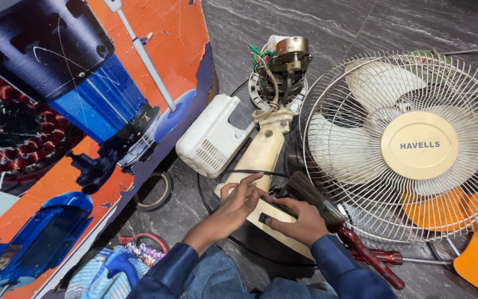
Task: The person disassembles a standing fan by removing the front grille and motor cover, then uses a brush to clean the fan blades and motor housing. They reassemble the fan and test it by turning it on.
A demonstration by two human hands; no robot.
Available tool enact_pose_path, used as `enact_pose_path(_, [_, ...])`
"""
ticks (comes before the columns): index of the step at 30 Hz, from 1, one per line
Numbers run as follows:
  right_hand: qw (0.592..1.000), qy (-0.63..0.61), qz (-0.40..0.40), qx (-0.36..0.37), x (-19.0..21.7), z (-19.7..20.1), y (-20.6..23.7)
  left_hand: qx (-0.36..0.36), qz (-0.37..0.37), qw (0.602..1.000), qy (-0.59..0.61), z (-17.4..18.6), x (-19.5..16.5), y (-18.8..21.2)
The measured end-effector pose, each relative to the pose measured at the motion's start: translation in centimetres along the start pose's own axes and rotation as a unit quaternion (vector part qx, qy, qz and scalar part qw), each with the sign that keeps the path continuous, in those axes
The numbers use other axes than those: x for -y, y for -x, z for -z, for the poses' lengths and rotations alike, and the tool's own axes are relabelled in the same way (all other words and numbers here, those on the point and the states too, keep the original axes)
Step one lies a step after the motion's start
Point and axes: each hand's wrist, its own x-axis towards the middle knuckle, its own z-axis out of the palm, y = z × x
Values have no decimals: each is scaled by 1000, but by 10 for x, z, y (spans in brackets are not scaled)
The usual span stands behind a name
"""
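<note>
Cream plastic fan base point(264, 213) lies on the grey stone floor point(327, 27), its stand running up to the bare motor point(279, 69). Left hand point(233, 206) rests fingers loosely spread on the base; right hand point(300, 218) presses it flat, thumb by a black switch point(263, 218). Paintbrush point(311, 194) just beside; caged fan point(410, 147) to the right.

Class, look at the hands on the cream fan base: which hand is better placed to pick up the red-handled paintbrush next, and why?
Probably the right hand: the red-handled paintbrush lies right beside it, seemingly touching its fingers. The left hand rests on the cream fan base, on the side away from the brush.
</note>
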Motion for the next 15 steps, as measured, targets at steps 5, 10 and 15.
enact_pose_path(5, [993, -105, 50, 10, -9, -2, -6, -2, 8, 1000, -7, 1, -3, 0])
enact_pose_path(10, [993, -100, 61, 13, -18, -5, -9, 12, 20, 1000, -12, 1, -2, 0])
enact_pose_path(15, [983, -168, 72, 29, -23, -5, -12, 16, 3, 1000, -15, 0, 0, -1])
